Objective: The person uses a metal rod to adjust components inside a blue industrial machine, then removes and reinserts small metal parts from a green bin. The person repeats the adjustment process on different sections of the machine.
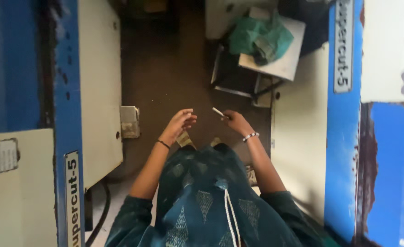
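I look straight down at my own body in a dark green patterned garment (206,196). My left hand (181,122) is raised in front of me with the fingers curled together, and a small pale bit shows at its fingertips. My right hand (235,121) pinches a thin white stick-like piece (218,112) that points up and left. The two hands are a short gap apart over the brown floor (165,77). A dark band circles my left wrist and a beaded bracelet (251,136) my right.
Cream and blue machine cabinets stand close on both sides, the left one (99,91) and the right one (302,151). A stool (275,59) with a green cloth bag (259,36) stands ahead. A black cable (102,215) runs along the floor at lower left.
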